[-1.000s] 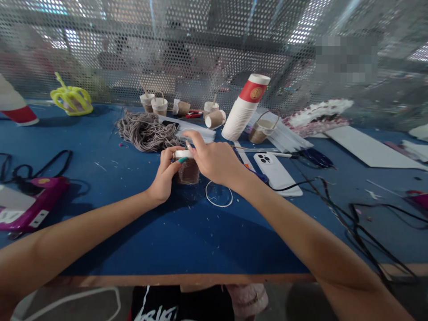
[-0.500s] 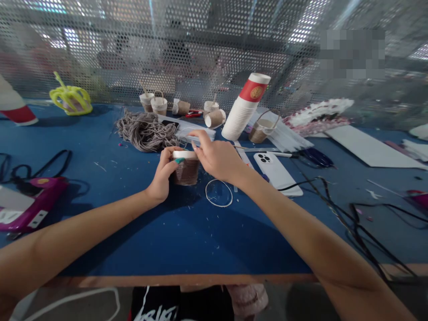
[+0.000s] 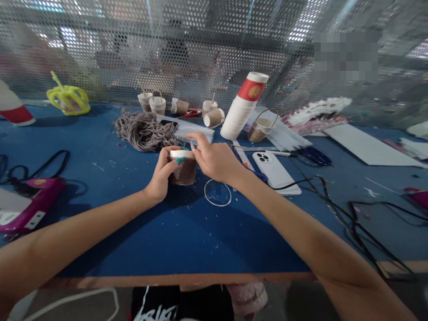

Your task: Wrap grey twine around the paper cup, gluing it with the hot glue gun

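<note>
A paper cup (image 3: 183, 173) wrapped in brown cord, its white rim showing, stands in front of me. My left hand (image 3: 159, 178) is closed around its left side, the thumb with a green nail pressing on the front. At the right of the rim, my right hand (image 3: 216, 162) has its thumb and fingers bent together. What lies between those fingertips is too small to make out. Close behind the cup is a tangled bundle of grey-brown yarn (image 3: 142, 131). A thin white ring (image 3: 219, 205) lies on the table below my right hand.
Behind stand a leaning stack of paper cups (image 3: 238, 109) and several small cord-wrapped cups (image 3: 157, 106). On the right lie a white phone (image 3: 276, 174) and black cables (image 3: 334, 209). A purple device (image 3: 45, 196) and a yellow basket-like craft (image 3: 68, 99) are at left. Perforated metal (image 3: 200, 49) closes the back.
Both hands keep their places at the cup, with only a slight shift of the right fingers at the rim. The whole view has moved a little.
</note>
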Demonstrator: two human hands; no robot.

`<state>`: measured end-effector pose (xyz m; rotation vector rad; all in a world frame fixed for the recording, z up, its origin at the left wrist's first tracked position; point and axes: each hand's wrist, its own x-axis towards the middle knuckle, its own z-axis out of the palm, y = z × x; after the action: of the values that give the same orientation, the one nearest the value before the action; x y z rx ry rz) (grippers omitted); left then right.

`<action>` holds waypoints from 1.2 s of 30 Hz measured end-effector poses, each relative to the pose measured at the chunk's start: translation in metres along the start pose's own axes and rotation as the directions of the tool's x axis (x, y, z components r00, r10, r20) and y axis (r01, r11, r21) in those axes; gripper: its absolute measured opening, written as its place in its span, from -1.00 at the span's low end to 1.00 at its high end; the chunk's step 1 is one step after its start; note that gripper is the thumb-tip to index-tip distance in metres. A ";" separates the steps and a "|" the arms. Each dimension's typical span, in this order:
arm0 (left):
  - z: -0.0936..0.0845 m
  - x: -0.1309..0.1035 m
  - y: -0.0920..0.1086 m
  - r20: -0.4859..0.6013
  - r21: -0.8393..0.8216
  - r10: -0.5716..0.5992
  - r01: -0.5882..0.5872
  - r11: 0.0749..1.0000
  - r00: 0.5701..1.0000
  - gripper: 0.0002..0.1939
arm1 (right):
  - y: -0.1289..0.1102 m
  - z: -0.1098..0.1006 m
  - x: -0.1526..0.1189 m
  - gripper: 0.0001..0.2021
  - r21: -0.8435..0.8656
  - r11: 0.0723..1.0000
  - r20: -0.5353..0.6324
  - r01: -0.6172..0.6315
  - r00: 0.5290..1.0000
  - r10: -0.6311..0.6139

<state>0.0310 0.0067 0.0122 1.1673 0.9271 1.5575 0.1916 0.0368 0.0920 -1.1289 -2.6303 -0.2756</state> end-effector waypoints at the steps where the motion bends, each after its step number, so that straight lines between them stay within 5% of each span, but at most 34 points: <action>1: 0.000 0.000 0.000 -0.005 -0.004 -0.006 0.006 1.000 1.000 -0.62 | 0.000 0.001 0.000 -0.58 -0.017 1.000 -0.008 0.005 1.000 -0.006; 18: 0.001 0.002 0.003 0.018 -0.169 -0.076 0.078 0.983 0.997 -0.57 | 0.002 0.022 -0.003 -0.57 -0.062 0.998 -0.058 0.026 0.998 -0.030; 28: 0.004 0.001 0.009 -0.063 -0.065 -0.121 0.117 0.991 0.991 -0.58 | 0.003 0.025 -0.003 -0.56 -0.055 0.998 -0.089 0.021 0.996 -0.026; 36: 0.001 0.002 0.007 0.010 -0.123 -0.146 0.146 0.982 0.989 -0.59 | 0.003 0.028 -0.004 -0.54 -0.118 0.991 -0.118 0.066 0.990 -0.080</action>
<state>0.0305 0.0067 0.0196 0.9901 0.8828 1.4741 0.1917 0.0437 0.0641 -1.0162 -2.5784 -0.4989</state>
